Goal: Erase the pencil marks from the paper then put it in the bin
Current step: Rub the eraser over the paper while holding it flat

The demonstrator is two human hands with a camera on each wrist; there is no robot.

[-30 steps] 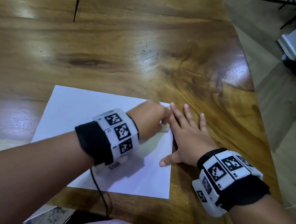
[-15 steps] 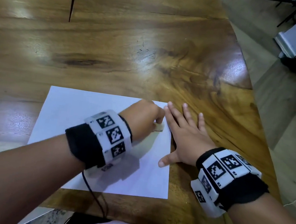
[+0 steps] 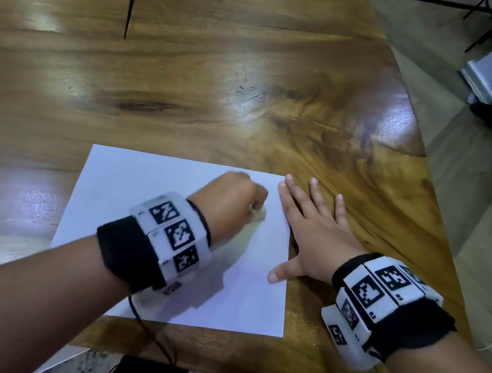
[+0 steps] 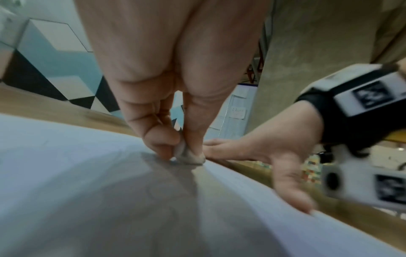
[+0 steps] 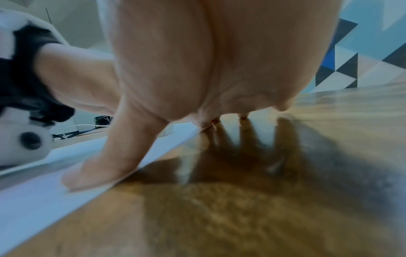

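The paper [image 3: 149,201], a white sheet, lies flat on the wooden desk [image 3: 250,99] near its front edge. Toward the sheet's far right corner the left hand [image 3: 230,200] pinches a small pale eraser [image 4: 189,156] between thumb and curled fingers and presses it onto the sheet. The right hand [image 3: 313,233] is spread flat with straight fingers just beside it, mostly on the desk, its thumb [image 5: 87,173] and index finger pressing the paper's right edge to hold it down.

The head view shows no clear pencil marks on the uncovered part of the sheet; the wrist views are too blurred to tell whether faint ones remain under or near the eraser. Rubbing therefore looks to be the step in hand, possibly late in it. The sheet has not been lifted, and no bin is in view, so binning is wholly left.
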